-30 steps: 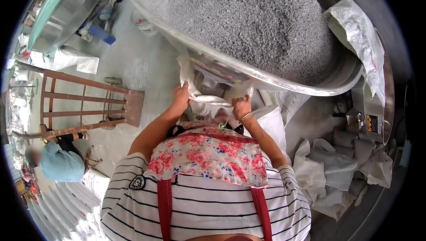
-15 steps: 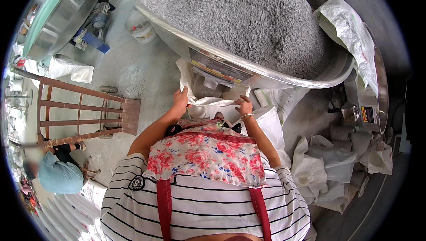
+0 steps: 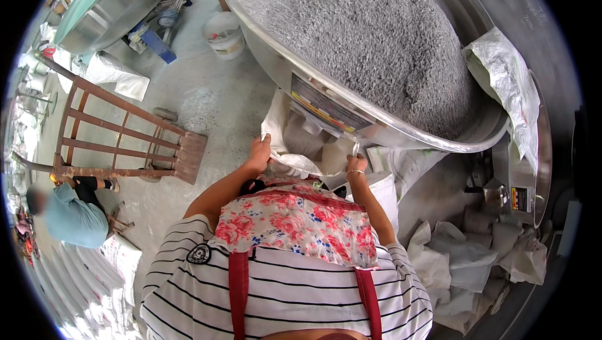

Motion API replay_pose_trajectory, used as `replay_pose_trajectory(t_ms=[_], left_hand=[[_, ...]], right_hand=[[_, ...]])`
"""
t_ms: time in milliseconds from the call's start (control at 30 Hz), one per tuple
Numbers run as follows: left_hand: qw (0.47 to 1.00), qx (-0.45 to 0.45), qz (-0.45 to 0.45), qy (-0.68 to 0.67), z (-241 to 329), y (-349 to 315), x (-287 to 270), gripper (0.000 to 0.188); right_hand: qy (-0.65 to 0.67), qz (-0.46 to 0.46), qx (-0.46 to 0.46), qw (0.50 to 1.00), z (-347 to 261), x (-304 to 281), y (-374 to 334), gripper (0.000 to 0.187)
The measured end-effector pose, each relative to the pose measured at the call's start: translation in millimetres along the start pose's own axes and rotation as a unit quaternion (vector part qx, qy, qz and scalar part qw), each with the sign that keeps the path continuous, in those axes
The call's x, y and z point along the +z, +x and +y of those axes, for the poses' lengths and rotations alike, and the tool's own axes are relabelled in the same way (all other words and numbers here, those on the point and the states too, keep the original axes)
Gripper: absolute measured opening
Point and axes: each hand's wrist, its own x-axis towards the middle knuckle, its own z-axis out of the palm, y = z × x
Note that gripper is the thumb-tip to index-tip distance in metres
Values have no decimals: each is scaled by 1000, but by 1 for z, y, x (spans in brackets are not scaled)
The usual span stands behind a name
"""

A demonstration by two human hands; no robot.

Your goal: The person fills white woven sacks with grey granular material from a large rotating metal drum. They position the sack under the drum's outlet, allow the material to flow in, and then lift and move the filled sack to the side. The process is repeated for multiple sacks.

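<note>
My left hand point(image 3: 260, 151) is closed on the left edge of a white woven sack point(image 3: 290, 161). My right hand point(image 3: 357, 164) grips the right edge of the same sack. Between my hands the sack's mouth is spread wide, with its far side beneath the outlet chute point(image 3: 306, 123) of a large round metal vat point(image 3: 407, 134). A heap of grey pellets point(image 3: 357, 39) fills much of the vat above. The lower part of the sack is hidden behind my floral apron point(image 3: 295, 218).
A rusty hand truck point(image 3: 125, 133) lies at the left; a person in a light blue top point(image 3: 75, 214) sits beyond it. A white bucket point(image 3: 224, 38) stands left of the vat. Crumpled sacks point(image 3: 464, 265) are piled at right, and another sack point(image 3: 501, 80) drapes over the vat's rim.
The whole view has shifted, with the vat now lower and further right in it. My hands have drawn slightly apart, and the sack's mouth gapes wider under the chute.
</note>
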Motion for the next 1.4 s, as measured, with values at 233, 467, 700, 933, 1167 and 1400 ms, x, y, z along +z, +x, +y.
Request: replay_pose_trajectory(t_ms=[233,467,700,933,1167,1400], left_hand=[[996,-18,87,-31,13,7,-4,40],[979,85,56,-178,49,13,-9,37],[995,9,79,-56,42,10,-9,37],[995,-54,81,-36,17,16,-12,42],[994,-29,91,-52,5,33,-3,47],[994,-48,97,1,10,27,4,48]], right_hand=[[23,57,-29,998,-9,8,-8,34],[81,26,65,994,-87,6,-45,23],[-22,60,-5,998,-30,12,-5,24],[33,-23,29,999,-19,13,-5,23],[67,-106,112,986,-43,10,-20,40],[74,-144,159,974,-54,1,-39,52]])
